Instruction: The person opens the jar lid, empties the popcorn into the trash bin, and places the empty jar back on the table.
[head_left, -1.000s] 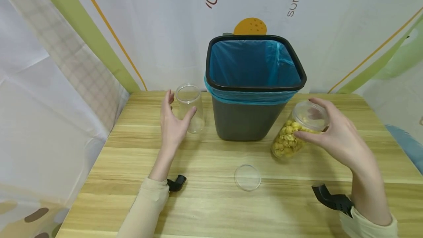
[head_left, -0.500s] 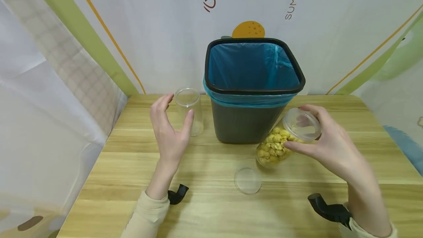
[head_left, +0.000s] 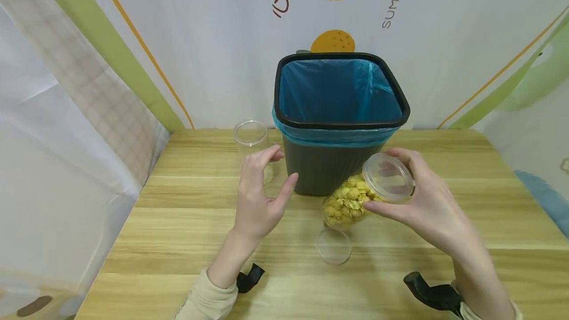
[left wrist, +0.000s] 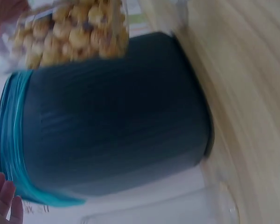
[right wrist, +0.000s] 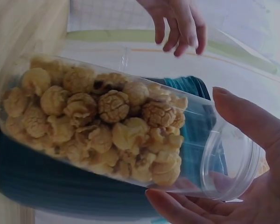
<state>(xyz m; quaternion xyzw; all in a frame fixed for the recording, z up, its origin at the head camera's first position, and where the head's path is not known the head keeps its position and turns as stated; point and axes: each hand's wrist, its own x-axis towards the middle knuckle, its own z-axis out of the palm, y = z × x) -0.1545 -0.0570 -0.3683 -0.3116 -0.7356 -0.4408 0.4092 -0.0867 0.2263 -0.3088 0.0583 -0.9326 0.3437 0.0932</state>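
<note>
My right hand (head_left: 420,201) grips a clear lidded jar (head_left: 364,194) by its top end; the jar (right wrist: 130,135) is tilted and holds yellow popcorn-like puffs (head_left: 344,201). It hangs just above the wooden table (head_left: 178,241), in front of the bin. My left hand (head_left: 260,196) hovers open with relaxed fingers a short way left of the jar, holding nothing. Behind that hand stands an empty clear jar (head_left: 251,137). A loose clear lid (head_left: 333,247) lies flat on the table below the tilted jar.
A dark waste bin (head_left: 329,167) with a blue liner (head_left: 338,88) stands at the back middle of the table; the left wrist view shows its side (left wrist: 112,121) close up. A printed white cloth (head_left: 200,38) hangs behind.
My right hand has carried the filled jar left and toward me, from beside the bin to its front. My left hand has left the empty jar and moved right, toward the filled jar.
</note>
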